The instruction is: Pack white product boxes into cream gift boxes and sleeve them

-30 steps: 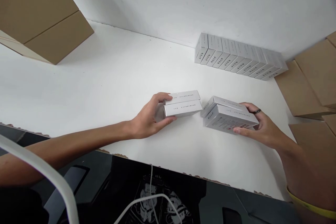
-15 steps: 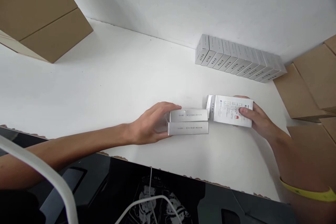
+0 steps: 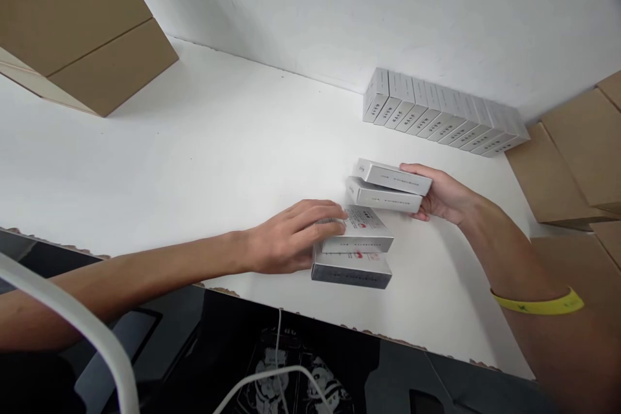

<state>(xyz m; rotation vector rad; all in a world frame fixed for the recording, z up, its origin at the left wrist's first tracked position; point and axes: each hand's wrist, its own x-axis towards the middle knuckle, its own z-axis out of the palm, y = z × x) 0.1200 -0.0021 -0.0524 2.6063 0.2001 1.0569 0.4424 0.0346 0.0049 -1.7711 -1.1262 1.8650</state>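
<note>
My left hand point(image 3: 291, 236) is closed around the left ends of two small white boxes, its fingers over the printed top of the upper box point(image 3: 359, 244). The lower box point(image 3: 352, 272) sits at the near side, tilted, its dark-shaded side facing me. My right hand point(image 3: 446, 194) grips two more white boxes by their right ends. Its upper box point(image 3: 398, 179) and lower box point(image 3: 385, 199) are stacked with a wedge-shaped gap between them. The right pair is just beyond the left pair; whether they touch I cannot tell.
A row of several upright white boxes point(image 3: 436, 110) stands by the wall point(image 3: 339, 6). Brown cartons flank the white table point(image 3: 218, 142): one carton point(image 3: 116, 65) at left, more cartons point(image 3: 563, 174) at right. A white cable point(image 3: 272, 372) hangs below the ragged front edge.
My right hand has turned its boxes from printed face toward me to narrow sides toward me, moving slightly left and away. The left pair has tilted, showing its printed faces.
</note>
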